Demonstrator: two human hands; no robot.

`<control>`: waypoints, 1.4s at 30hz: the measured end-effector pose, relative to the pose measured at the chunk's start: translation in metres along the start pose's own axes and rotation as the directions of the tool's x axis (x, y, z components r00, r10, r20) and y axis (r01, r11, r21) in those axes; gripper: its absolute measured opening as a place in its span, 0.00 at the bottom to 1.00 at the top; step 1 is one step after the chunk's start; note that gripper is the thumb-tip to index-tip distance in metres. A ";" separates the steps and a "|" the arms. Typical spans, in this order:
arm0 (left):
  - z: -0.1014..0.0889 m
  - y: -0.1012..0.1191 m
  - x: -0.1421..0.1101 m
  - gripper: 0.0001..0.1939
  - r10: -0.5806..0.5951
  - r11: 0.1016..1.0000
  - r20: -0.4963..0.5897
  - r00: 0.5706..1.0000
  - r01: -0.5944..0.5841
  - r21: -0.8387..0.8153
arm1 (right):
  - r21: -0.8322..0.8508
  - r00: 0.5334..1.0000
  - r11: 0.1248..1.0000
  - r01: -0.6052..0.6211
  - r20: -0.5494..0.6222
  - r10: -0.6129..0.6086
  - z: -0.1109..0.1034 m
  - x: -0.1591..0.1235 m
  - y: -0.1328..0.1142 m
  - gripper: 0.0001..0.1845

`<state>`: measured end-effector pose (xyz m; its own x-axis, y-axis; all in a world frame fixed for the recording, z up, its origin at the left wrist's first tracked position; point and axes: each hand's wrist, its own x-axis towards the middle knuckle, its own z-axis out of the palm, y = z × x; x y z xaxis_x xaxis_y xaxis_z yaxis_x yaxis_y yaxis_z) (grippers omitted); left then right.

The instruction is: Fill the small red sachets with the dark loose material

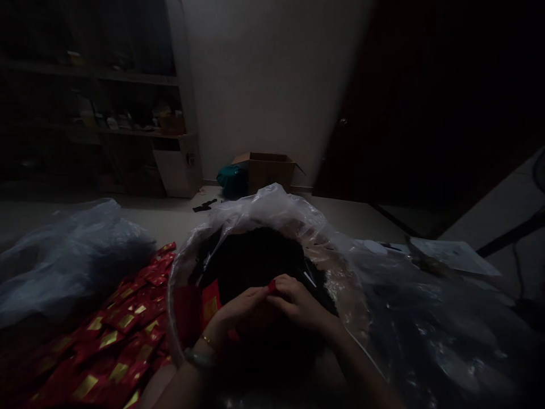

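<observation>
In dim light my left hand (242,309) and my right hand (298,304) meet over a round basin lined with clear plastic (179,284) that holds a dark heap (255,255). The fingertips of both hands pinch one small red item (272,286) between them. My left wrist wears a pale bangle (200,358) and a thin gold bracelet. A red packet with a gold label (210,304) stands just left of my left hand, inside the basin.
Several red packets with gold labels (110,341) lie spread at the lower left. A grey plastic bag (63,255) sits at the left, crumpled clear plastic (426,318) at the right. A cardboard box (268,170), a teal bag (232,180) and shelves (128,130) stand behind.
</observation>
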<state>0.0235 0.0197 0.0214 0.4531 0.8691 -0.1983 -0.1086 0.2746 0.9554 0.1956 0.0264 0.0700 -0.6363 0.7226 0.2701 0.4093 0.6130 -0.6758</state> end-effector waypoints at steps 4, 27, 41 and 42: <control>0.002 0.006 0.002 0.22 0.060 0.998 -0.026 0.998 -0.060 0.015 | -0.008 0.988 0.996 -0.093 -0.124 0.091 -0.002 -0.001 0.001 0.06; 0.007 0.009 0.003 0.29 0.120 0.983 -0.155 0.981 -0.095 0.159 | -0.045 0.992 0.993 -0.110 -0.060 0.107 0.005 0.001 0.003 0.13; 0.008 0.009 0.007 0.28 0.213 0.976 -0.284 0.935 -0.188 0.115 | 0.184 0.885 0.967 -0.177 -0.400 0.238 0.013 0.002 0.016 0.17; 0.008 0.007 0.008 0.29 0.213 0.976 -0.316 0.924 -0.191 0.102 | 0.230 0.878 0.953 -0.199 -0.390 0.277 0.012 0.003 0.017 0.19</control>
<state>0.0328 0.0253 0.0287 0.1160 0.9921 -0.0486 -0.1022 0.0606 0.9929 0.1925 0.0350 0.0509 -0.1906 0.9291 0.3170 0.3664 0.3670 -0.8551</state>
